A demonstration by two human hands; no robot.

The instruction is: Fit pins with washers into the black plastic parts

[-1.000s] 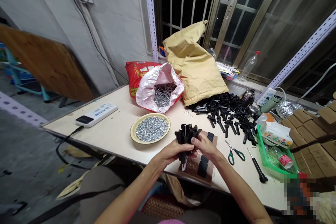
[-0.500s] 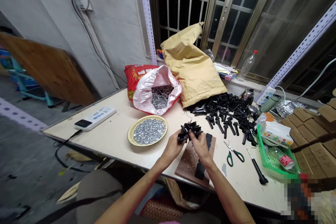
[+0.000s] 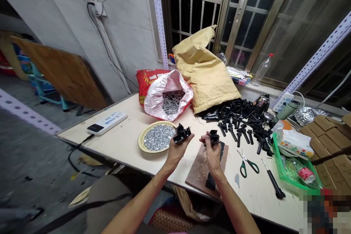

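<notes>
My left hand (image 3: 177, 152) is closed around a black plastic part (image 3: 182, 134) with upright prongs, held by the rim of the enamel bowl (image 3: 140, 142) of small silvery metal pieces. A smaller black plastic part (image 3: 214, 137) is gripped in my right hand (image 3: 213, 155), over the brown board (image 3: 197, 168). A hand's width separates the two parts. Flat black pieces (image 3: 210, 181) lie along the board's right side, partly hidden by my right wrist. Pale crumbs are scattered on the board.
Behind the bowl an open sack (image 3: 153, 102) holds metal pins. A big tan paper bag (image 3: 208, 76) stands beside a heap of black parts (image 3: 241, 117). Green-handled scissors (image 3: 243, 170), a screwdriver (image 3: 274, 182) and a green basket (image 3: 282, 175) are on the right; a white power bank (image 3: 106, 122) on the left.
My hands have come apart, each with a black part in it; half a second ago they held the black parts together. The whole view has shifted a little to the right.
</notes>
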